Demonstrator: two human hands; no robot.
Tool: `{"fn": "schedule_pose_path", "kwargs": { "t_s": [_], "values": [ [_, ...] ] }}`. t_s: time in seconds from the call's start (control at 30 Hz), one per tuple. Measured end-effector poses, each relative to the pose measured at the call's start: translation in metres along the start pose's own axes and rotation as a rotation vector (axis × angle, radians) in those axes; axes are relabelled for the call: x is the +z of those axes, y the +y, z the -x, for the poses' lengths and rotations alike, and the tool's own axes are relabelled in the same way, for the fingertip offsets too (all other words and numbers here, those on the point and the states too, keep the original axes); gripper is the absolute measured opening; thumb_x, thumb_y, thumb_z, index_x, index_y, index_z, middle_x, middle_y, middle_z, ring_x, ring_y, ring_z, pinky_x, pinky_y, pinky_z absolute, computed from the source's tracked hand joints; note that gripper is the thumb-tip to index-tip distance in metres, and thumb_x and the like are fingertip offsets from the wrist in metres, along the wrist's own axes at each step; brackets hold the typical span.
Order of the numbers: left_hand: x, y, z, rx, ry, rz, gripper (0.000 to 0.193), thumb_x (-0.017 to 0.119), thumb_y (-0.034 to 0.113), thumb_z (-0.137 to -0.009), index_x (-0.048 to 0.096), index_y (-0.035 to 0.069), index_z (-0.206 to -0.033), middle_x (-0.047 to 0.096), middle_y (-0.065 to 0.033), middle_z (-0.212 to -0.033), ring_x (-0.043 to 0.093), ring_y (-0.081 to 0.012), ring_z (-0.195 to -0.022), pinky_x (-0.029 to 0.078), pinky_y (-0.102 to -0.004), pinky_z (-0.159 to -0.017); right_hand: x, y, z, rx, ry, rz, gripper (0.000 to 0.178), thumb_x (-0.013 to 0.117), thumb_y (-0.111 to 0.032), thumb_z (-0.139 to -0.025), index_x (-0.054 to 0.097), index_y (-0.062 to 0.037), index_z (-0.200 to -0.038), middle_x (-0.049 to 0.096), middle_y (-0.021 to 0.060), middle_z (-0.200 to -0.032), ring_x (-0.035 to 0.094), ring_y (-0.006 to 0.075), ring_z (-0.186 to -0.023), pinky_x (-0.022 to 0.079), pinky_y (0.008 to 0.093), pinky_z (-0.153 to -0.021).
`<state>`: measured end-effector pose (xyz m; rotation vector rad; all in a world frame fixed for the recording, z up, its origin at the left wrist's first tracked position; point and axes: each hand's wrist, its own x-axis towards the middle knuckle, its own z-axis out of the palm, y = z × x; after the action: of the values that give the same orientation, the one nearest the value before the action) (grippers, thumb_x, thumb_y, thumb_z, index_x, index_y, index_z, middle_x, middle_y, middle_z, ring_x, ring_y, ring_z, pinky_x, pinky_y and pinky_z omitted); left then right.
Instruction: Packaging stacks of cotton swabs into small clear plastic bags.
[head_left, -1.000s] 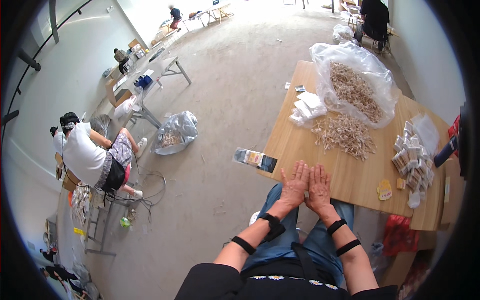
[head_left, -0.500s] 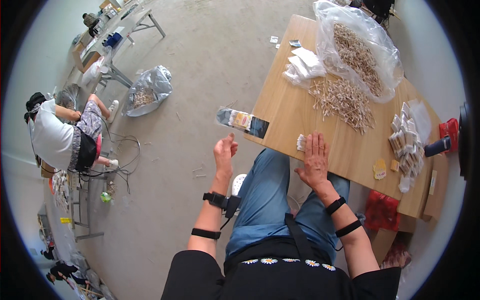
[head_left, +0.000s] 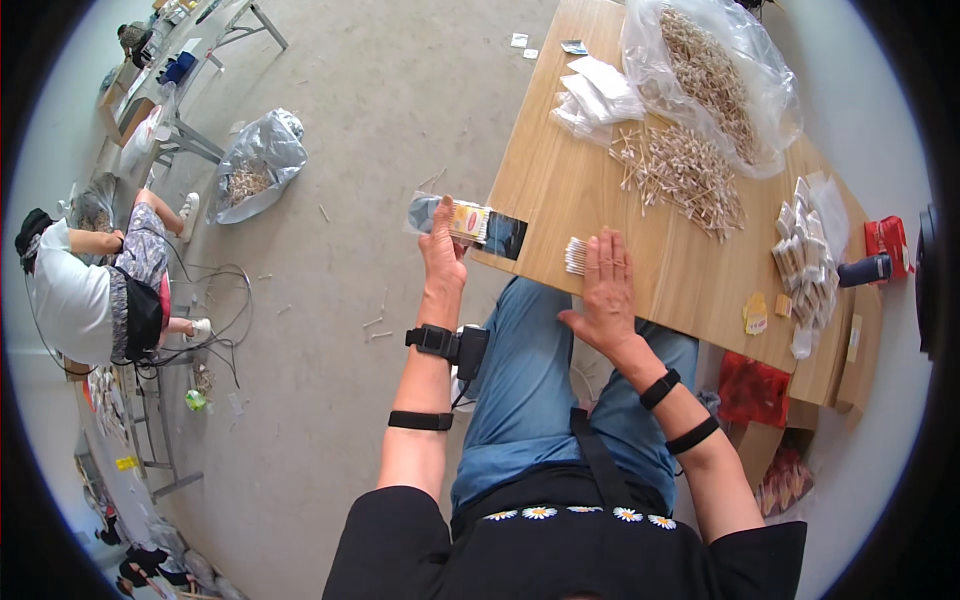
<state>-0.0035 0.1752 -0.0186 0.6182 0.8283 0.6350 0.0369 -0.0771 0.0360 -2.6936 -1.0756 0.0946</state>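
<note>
My left hand [head_left: 443, 252] is closed on a clear packet of cotton swabs [head_left: 468, 221] with a yellow and red label, its thumb on top and the other fingers mostly hidden beneath. The packet juts out past the table's left edge, and its inner end lies on a dark flat piece [head_left: 506, 237] at that edge. My right hand [head_left: 606, 295] lies flat with its fingers stretched out on the wooden table [head_left: 690, 295]. A small bunch of cotton swabs [head_left: 576, 256] shows beside its index finger; whether more lies under the fingers is hidden.
Loose cotton swabs [head_left: 690, 178] spill from a big clear bag [head_left: 785, 100] beside white sachets [head_left: 605, 88]. Filled packets [head_left: 803, 255] are piled at right near a dark bottle [head_left: 865, 270]. A silver bag [head_left: 285, 150] stands on the floor; another person [head_left: 85, 290] sits at left.
My left hand has moved up to the packet and closed on it. My right hand stays flat by the swab bunch. The whole view has shifted slightly.
</note>
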Motion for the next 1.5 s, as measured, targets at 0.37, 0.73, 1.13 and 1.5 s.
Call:
{"fn": "schedule_pose_path", "kwargs": {
  "t_s": [0.37, 0.73, 1.13, 1.5],
  "values": [
    [-0.008, -0.007, -0.015, -0.069, -0.022, 0.147, 0.015, 0.065, 0.016, -0.092, 0.063, 0.002, -0.098, 0.067, -0.0065, -0.092, 0.068, -0.0182, -0.080, 0.061, -0.0352, -0.067, 0.028, -0.063, -0.052, -0.067, 0.003, -0.113, 0.116, 0.082, -0.044, -0.067, 0.021, 0.0098, -0.148, 0.015, 0.0283, -0.158, 0.007, 0.0415, -0.150, 0.007, 0.0495, -0.121],
    [0.000, -0.004, -0.008, -0.051, 0.024, 0.138, 0.015, 0.066, 0.016, -0.091, 0.063, 0.005, -0.100, 0.067, -0.0040, -0.093, 0.067, -0.0170, -0.083, 0.059, -0.0329, -0.069, 0.042, -0.094, -0.072, -0.103, 0.031, -0.117, 0.116, 0.082, -0.046, -0.065, 0.023, 0.0110, -0.148, 0.014, 0.0294, -0.158, 0.007, 0.0422, -0.149, 0.008, 0.0506, -0.121],
    [0.008, -0.005, 0.001, 0.125, -0.006, 0.072, 0.011, 0.066, 0.016, -0.091, 0.062, 0.006, -0.093, 0.062, -0.0006, -0.089, 0.061, -0.0122, -0.078, 0.054, -0.0307, -0.070, 0.055, -0.114, -0.081, 0.006, 0.124, -0.085, 0.096, 0.069, -0.031, -0.075, 0.024, 0.0115, -0.148, 0.013, 0.0292, -0.158, 0.006, 0.0408, -0.150, 0.006, 0.0507, -0.121],
    [0.005, -0.007, -0.005, 0.357, -0.077, -0.032, 0.009, 0.065, 0.013, -0.091, 0.061, 0.005, -0.088, 0.059, 0.0027, -0.084, 0.056, -0.0083, -0.074, 0.049, -0.0280, -0.066, 0.036, -0.081, -0.061, 0.102, 0.014, 0.009, 0.119, 0.084, -0.048, -0.064, 0.022, 0.0074, -0.149, 0.016, 0.0243, -0.159, 0.007, 0.0369, -0.150, 0.007, 0.0545, -0.120]
  ]
}}
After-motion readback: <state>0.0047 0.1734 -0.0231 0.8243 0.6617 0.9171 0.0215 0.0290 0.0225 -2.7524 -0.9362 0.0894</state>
